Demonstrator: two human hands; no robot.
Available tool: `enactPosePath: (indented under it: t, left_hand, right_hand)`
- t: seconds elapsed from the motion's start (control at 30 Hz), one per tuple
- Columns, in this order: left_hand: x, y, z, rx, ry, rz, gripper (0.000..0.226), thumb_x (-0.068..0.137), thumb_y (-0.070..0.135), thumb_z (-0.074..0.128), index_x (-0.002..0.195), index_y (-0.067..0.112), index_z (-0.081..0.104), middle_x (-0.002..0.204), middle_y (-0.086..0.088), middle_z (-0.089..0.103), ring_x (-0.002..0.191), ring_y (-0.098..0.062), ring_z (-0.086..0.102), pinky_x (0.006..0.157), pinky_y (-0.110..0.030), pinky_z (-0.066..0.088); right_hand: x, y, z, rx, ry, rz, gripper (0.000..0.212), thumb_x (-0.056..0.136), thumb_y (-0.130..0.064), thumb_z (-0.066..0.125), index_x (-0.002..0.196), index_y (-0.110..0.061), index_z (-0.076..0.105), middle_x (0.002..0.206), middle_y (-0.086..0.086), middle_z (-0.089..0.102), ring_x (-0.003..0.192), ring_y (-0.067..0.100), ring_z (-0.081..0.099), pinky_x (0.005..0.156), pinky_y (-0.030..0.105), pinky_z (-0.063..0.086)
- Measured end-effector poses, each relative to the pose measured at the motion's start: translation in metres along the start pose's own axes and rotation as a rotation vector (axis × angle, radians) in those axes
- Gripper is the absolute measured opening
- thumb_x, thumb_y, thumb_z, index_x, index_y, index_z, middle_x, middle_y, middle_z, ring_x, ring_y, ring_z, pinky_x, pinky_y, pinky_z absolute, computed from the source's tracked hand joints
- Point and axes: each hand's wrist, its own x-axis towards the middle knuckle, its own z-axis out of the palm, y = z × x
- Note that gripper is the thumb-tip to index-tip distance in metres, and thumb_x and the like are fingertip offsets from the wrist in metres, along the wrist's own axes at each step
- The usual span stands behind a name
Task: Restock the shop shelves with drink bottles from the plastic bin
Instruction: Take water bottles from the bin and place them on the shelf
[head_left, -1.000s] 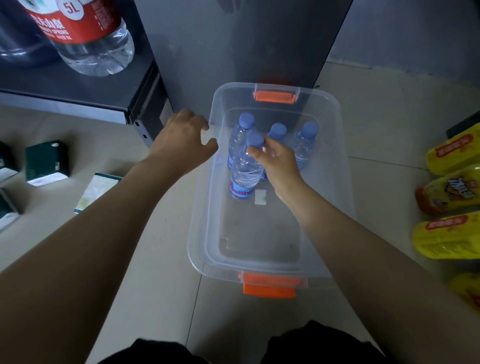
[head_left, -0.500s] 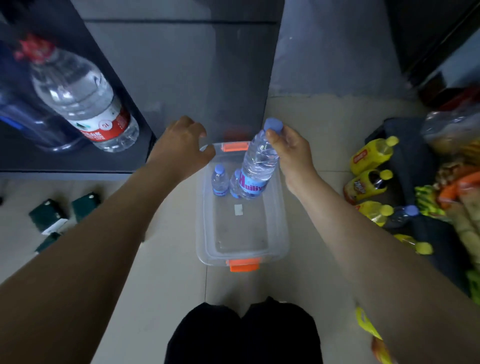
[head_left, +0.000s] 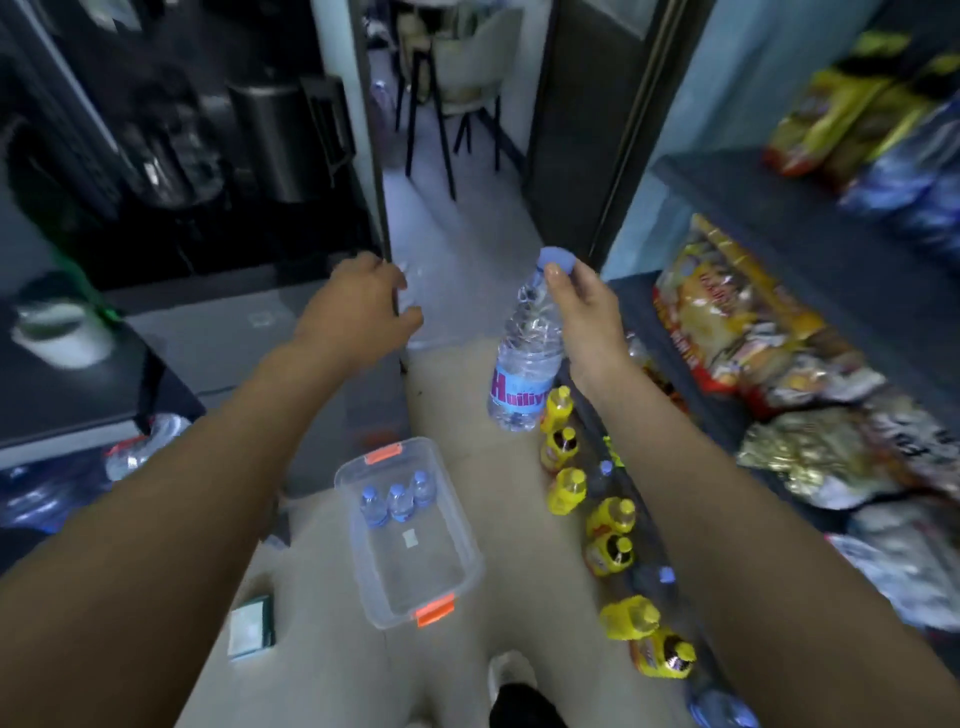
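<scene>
Carrying one water bottle (head_left: 527, 358) from bin to shelf looks to be the step in hand. The right grip (head_left: 582, 317) is clamped on its blue cap and neck, so the bottle hangs tilted below the grip, clear of the floor. The left grip (head_left: 358, 306), level with it and off to its left, has its fingers loosely curled and holds nothing. Far below both lies the plastic bin (head_left: 415, 577), with three bottles (head_left: 397, 501) at its far end. A shelf (head_left: 779, 218) of snack bags runs to the right of the right grip. Next, I judge, the bottle must be swung upright onto a free shelf spot, likely with a firmer hold round its body.
</scene>
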Motion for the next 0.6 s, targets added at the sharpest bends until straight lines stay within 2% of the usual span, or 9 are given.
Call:
enactPosePath:
  t: [0.07,0.13,0.2,0.3,0.37,0.47,0.53,0.6]
  left_hand:
    - [0.009,0.027,-0.037,-0.024,0.013,0.076,0.043,0.087,0.029,0.059,0.120,0.002,0.058,0.119,-0.020,0.051,0.115,-0.035,0.045,0.096,-0.035,0.036]
    - [0.014,0.053,-0.070,-0.032,0.003,0.166,0.051,0.085,0.036,0.057,0.120,0.000,0.057,0.118,-0.022,0.051,0.114,-0.035,0.047,0.095,-0.035,0.036]
    - [0.018,0.076,-0.097,-0.037,0.009,0.263,0.055,0.083,0.040,0.054,0.118,-0.002,0.057,0.114,-0.024,0.052,0.110,-0.037,0.049,0.093,-0.037,0.037]
    - [0.023,0.112,-0.128,-0.022,0.004,0.353,0.040,0.090,0.032,0.056,0.116,0.002,0.056,0.112,-0.019,0.049,0.107,-0.035,0.049,0.090,-0.038,0.039]
    - [0.022,0.137,-0.142,-0.024,0.035,0.412,0.037,0.090,0.032,0.055,0.115,0.004,0.057,0.114,-0.018,0.050,0.108,-0.034,0.049,0.090,-0.036,0.040]
    - [0.017,0.175,-0.157,-0.047,0.075,0.483,0.037,0.089,0.033,0.055,0.114,0.005,0.058,0.114,-0.015,0.050,0.107,-0.032,0.050,0.087,-0.034,0.040]
    - [0.014,0.199,-0.163,-0.066,0.069,0.519,0.038,0.089,0.034,0.055,0.115,0.007,0.059,0.114,-0.013,0.050,0.108,-0.030,0.050,0.085,-0.033,0.040]
    - [0.009,0.224,-0.167,-0.088,0.063,0.556,0.038,0.088,0.035,0.056,0.115,0.009,0.059,0.114,-0.011,0.050,0.110,-0.028,0.049,0.086,-0.033,0.039]
  right_hand:
    - [-0.012,-0.050,-0.013,-0.006,0.082,-0.061,0.015,0.096,-0.015,0.052,0.108,-0.013,0.061,0.096,0.003,0.063,0.091,0.014,0.058,0.088,0.027,0.047]
    - [-0.026,-0.090,-0.025,-0.023,0.152,-0.095,0.016,0.097,-0.020,0.051,0.108,-0.015,0.061,0.094,-0.003,0.063,0.088,0.007,0.058,0.084,0.019,0.047]
    - [-0.039,-0.124,-0.040,-0.005,0.233,-0.136,0.020,0.097,-0.022,0.051,0.109,-0.013,0.063,0.093,-0.004,0.064,0.090,0.009,0.059,0.086,0.024,0.048]
    - [-0.061,-0.171,-0.061,0.000,0.325,-0.207,0.017,0.097,-0.022,0.051,0.105,-0.015,0.064,0.092,-0.003,0.065,0.092,0.012,0.059,0.091,0.032,0.048]
    - [-0.079,-0.197,-0.077,0.005,0.368,-0.225,0.014,0.097,-0.025,0.051,0.098,-0.021,0.064,0.093,-0.003,0.066,0.095,0.016,0.062,0.094,0.038,0.048]
    - [-0.105,-0.231,-0.102,0.009,0.413,-0.249,0.015,0.097,-0.031,0.050,0.095,-0.026,0.064,0.105,0.008,0.068,0.104,0.025,0.064,0.095,0.042,0.051]
    - [-0.121,-0.249,-0.120,-0.024,0.451,-0.290,0.019,0.097,-0.032,0.049,0.101,-0.023,0.065,0.105,0.006,0.068,0.100,0.019,0.064,0.087,0.033,0.053]
    - [-0.138,-0.264,-0.138,-0.051,0.486,-0.324,0.020,0.097,-0.032,0.049,0.102,-0.021,0.065,0.093,-0.003,0.068,0.087,0.008,0.064,0.077,0.022,0.051]
